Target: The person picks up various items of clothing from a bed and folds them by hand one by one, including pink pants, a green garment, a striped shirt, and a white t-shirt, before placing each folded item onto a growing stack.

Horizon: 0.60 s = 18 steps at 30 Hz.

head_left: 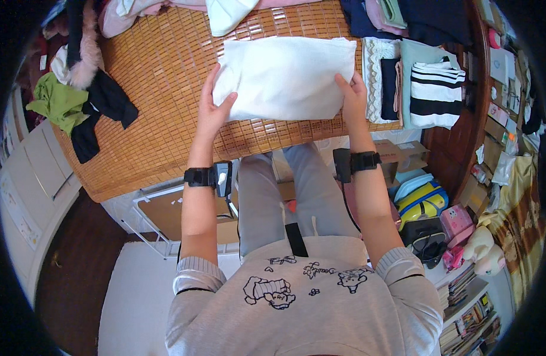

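Note:
A white piece of cloth (285, 77), folded into a rough rectangle, is spread between my hands over the near part of the woven bamboo mat (166, 77). My left hand (215, 104) grips its left edge, thumb on top and fingers underneath. On the opposite side my right hand (353, 98) holds the right edge in the same way. Just right of my right hand lie folded clothes: a cream lace piece (373, 71), a narrow dark one (390, 89) and a black-and-white striped one (437, 92). Whether the cloth is a garment I cannot tell.
Loose clothes lie at the mat's left, among them a green one (59, 102) and a black one (110, 98). Dark folded clothes (433, 21) are at the far right. Cardboard boxes (409, 155) and bags (424, 204) stand below the right edge. A white cabinet (35, 172) is at left.

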### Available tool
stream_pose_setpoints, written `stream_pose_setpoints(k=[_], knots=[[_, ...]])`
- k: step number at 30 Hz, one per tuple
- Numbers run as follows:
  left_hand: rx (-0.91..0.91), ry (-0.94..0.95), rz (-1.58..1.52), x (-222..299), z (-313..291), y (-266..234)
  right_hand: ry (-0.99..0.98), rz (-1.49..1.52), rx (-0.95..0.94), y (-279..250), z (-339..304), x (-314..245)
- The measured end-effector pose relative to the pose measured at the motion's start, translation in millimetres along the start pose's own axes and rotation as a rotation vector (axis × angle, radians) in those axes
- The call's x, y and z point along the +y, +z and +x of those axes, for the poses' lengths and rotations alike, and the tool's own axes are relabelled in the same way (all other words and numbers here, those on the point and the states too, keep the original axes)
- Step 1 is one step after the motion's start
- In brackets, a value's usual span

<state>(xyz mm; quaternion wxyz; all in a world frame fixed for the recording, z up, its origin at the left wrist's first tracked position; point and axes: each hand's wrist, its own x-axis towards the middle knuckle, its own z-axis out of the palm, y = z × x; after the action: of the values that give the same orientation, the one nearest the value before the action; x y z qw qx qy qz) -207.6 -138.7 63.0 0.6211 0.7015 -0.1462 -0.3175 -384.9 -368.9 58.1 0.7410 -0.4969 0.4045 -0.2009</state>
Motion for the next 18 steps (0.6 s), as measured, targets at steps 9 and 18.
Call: stream_pose_setpoints(k=[9, 18], knots=[[-0.128, -0.073, 0.212, -54.3, 22.2, -3.2, 0.183, -0.464, 0.053, -17.9, 30.0, 71.9], [-0.186, 0.083, 0.276, -18.5, 32.3, 0.6, -0.026, 0.025, 0.228, -10.8, 19.0, 56.5]])
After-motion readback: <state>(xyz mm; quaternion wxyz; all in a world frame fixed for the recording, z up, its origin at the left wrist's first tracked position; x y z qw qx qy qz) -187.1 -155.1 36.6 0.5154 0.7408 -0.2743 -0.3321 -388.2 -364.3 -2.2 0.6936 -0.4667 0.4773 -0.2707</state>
